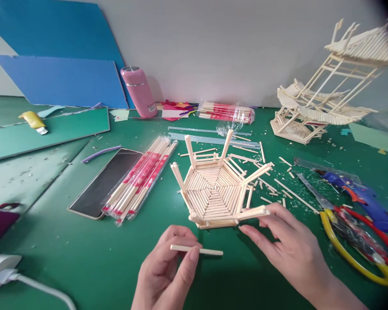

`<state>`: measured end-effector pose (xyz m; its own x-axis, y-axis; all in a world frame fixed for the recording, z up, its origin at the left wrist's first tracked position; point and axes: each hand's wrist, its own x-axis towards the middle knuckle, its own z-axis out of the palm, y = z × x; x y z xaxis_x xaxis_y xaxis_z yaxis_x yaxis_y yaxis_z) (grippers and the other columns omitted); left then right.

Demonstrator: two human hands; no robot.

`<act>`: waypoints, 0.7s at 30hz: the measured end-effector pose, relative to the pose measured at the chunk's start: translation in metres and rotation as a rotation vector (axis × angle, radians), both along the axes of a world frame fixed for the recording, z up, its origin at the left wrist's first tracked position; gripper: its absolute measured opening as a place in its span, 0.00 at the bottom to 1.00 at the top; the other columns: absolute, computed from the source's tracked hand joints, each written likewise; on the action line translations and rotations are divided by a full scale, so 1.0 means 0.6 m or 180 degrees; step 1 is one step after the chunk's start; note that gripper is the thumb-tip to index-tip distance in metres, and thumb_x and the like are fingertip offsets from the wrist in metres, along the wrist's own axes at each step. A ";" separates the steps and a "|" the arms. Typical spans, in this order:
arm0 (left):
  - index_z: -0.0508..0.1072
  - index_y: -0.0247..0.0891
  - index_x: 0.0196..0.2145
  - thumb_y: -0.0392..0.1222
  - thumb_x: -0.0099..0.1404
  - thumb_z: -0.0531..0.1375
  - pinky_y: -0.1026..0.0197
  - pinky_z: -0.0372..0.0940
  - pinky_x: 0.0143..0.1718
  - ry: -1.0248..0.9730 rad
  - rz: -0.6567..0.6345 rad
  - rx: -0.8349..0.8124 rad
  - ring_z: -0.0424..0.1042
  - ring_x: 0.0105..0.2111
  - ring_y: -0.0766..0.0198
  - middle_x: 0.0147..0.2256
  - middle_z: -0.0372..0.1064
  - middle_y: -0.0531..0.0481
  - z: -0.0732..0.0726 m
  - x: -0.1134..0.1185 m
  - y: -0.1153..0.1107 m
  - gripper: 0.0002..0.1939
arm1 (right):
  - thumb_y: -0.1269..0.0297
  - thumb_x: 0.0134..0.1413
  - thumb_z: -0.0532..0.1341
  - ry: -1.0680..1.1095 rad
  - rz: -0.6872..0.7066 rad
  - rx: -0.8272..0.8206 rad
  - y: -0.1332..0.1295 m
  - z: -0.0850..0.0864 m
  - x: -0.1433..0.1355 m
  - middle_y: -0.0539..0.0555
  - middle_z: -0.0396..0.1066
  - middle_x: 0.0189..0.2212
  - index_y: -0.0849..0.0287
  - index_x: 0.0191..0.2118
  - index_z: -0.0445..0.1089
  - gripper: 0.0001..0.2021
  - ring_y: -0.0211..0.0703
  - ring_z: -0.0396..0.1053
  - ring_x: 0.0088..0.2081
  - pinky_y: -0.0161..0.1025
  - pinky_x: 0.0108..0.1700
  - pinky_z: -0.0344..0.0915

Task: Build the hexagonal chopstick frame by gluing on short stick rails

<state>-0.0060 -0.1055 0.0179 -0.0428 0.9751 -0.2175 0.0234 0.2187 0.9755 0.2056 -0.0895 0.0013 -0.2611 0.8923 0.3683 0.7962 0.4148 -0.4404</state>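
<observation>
Between the thumb and fingers of my left hand is a short, pale wooden stick, lying nearly level just in front of the model. That model is a hexagonal base of wooden sticks, patterned like a web, with posts leaning outward at its corners and low rails along some sides. My right hand grips its near right corner. The thumb reaches the base's edge there, and the fingers are behind the corner post; part of them is hidden.
Stick offcuts, scissors and a blue glue gun lie right. Leftward are packaged sticks and a phone. Behind stand a pink bottle and a tiered stick pavilion. A white cable runs front left.
</observation>
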 end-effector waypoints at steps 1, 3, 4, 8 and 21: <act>0.74 0.40 0.23 0.40 0.55 0.63 0.65 0.61 0.34 0.0129 0.0007 0.0120 0.64 0.38 0.57 0.32 0.68 0.46 0.001 -0.003 0.002 0.06 | 0.70 0.54 0.59 -0.0043 0.0095 -0.0029 0.004 0.001 0.001 0.52 0.64 0.28 0.57 0.39 0.65 0.06 0.38 0.67 0.28 0.34 0.29 0.65; 0.75 0.40 0.24 0.39 0.56 0.62 0.64 0.61 0.41 0.0374 -0.0093 0.0335 0.63 0.43 0.55 0.35 0.69 0.45 0.001 -0.009 0.007 0.05 | 0.70 0.54 0.58 -0.0046 0.0243 -0.0060 0.011 0.002 0.003 0.53 0.66 0.30 0.57 0.39 0.65 0.06 0.39 0.68 0.30 0.35 0.31 0.66; 0.75 0.40 0.25 0.38 0.57 0.61 0.63 0.60 0.43 0.0483 -0.0191 0.0418 0.63 0.45 0.54 0.37 0.69 0.45 0.000 -0.011 0.008 0.04 | 0.70 0.54 0.58 -0.0012 0.0304 -0.0046 0.015 0.002 0.004 0.53 0.66 0.31 0.57 0.40 0.66 0.06 0.39 0.68 0.31 0.35 0.32 0.66; 0.74 0.40 0.29 0.38 0.60 0.57 0.61 0.60 0.48 0.0767 -0.0591 0.0591 0.61 0.51 0.55 0.48 0.66 0.45 -0.009 -0.017 0.012 0.06 | 0.72 0.53 0.59 0.0162 0.0453 0.0036 0.024 0.002 0.004 0.53 0.67 0.31 0.58 0.41 0.66 0.08 0.38 0.69 0.32 0.34 0.33 0.67; 0.74 0.40 0.29 0.37 0.60 0.58 0.58 0.60 0.52 0.0547 -0.0641 0.0718 0.64 0.52 0.53 0.51 0.66 0.45 -0.027 -0.006 0.012 0.05 | 0.73 0.55 0.57 0.0409 0.0598 -0.0228 0.033 -0.012 0.000 0.52 0.67 0.33 0.56 0.43 0.64 0.10 0.36 0.69 0.32 0.32 0.33 0.67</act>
